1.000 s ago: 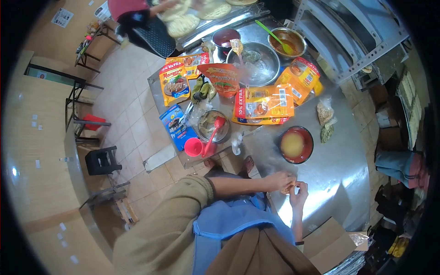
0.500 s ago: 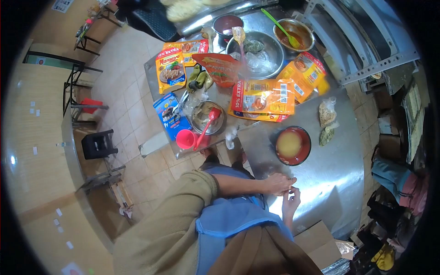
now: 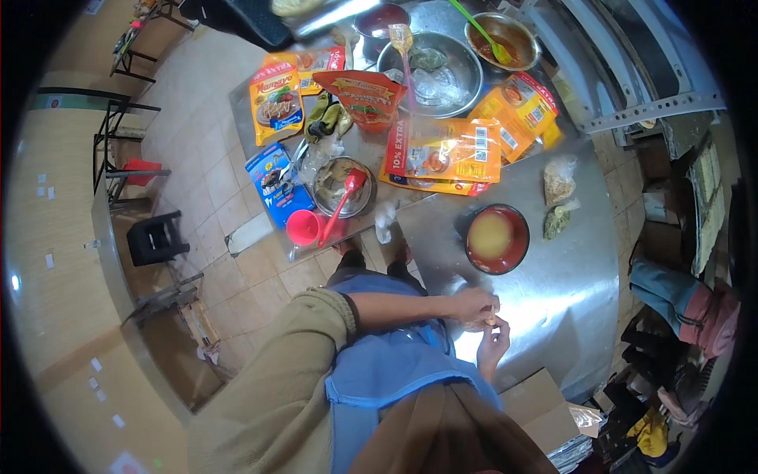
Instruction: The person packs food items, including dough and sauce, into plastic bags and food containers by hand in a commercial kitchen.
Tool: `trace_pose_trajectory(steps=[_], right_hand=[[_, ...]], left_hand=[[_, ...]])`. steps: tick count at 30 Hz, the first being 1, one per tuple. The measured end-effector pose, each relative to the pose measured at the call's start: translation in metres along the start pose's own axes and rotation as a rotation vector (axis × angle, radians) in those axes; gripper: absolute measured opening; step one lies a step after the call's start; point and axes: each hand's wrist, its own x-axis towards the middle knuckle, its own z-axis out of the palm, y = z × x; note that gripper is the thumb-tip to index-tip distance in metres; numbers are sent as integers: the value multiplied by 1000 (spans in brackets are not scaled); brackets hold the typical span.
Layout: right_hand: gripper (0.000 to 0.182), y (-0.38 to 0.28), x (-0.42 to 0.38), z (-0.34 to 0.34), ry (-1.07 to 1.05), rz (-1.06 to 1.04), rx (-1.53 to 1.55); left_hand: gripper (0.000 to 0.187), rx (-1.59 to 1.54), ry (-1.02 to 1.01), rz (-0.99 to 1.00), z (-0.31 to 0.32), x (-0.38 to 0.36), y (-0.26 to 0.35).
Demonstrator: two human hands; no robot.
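Note:
My left hand [image 3: 474,306] reaches across from the left, its fingers closed in a pinch. Just below it, my right hand [image 3: 494,340] comes up with bent fingertips meeting those of the left. Something small and pale brown, possibly in clear plastic, shows between and under the fingers; its kind I cannot make out. Both hands are above the steel table [image 3: 545,316] near its front edge. Closest to them is a dark-rimmed, red-brown bowl [image 3: 519,251] with pale yellow liquid. Two small plastic bags, one of beige bits [image 3: 559,180] and one of green bits [image 3: 557,223], lie beyond it.
Orange Mamayo pouches [image 3: 276,101], a steel bowl with a red spatula [image 3: 344,197], a pink cup [image 3: 305,227] and a blue box [image 3: 278,186] crowd the far table. Behind stand a large metal basin [image 3: 466,99] and a sauce bowl [image 3: 530,63]. A cardboard box [image 3: 541,411] sits near my right.
The whole view has shifted slightly, so everything appears a little further left and up. My hands stay together, with the fingers slightly repositioned around the small thing.

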Motion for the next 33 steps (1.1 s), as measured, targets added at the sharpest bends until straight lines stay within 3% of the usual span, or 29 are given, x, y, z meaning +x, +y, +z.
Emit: trace_pose_trajectory(steps=[6, 8, 11, 21, 23, 24, 25, 27, 28, 29, 31, 33], right_hand=[[25, -3, -1, 1, -60, -55, -93], [32, -4, -2, 7, -75, -193, -121], [39, -17, -2, 8, -77, -146, -166], [32, -7, 4, 4, -9, -274, -207], [35, -14, 4, 1, -6, -238, -195], [38, -4, 5, 0, 52, -342, -189], [26, -12, 6, -6, 67, -312, -196], [21, -12, 14, -22, 74, -207, -305], [23, -7, 22, -32, 116, -319, -277], [28, -1, 34, -44, 158, -433, -249], [24, 21, 59, -68, 230, -331, -274], [21, 14, 89, -88, 233, -258, -490]], left_hand=[[19, 192, -70, 55, -10, -5, 20], [21, 283, 14, 93, 7, -2, 11], [20, 260, 41, 72, 13, -2, 13], [15, -19, -7, -125, -4, -16, 41], [15, -30, -7, -87, 1, -17, 40], [15, -34, -5, -66, 2, -16, 40], [15, -34, -7, -36, 2, -14, 41], [17, -35, -13, 22, 0, -9, 50], [22, -67, 83, 32, 2, -7, 56], [23, -128, 77, 58, -7, -9, 66], [26, -247, 64, 111, -46, -15, 97], [20, -327, -10, 109, -89, -33, 114]])
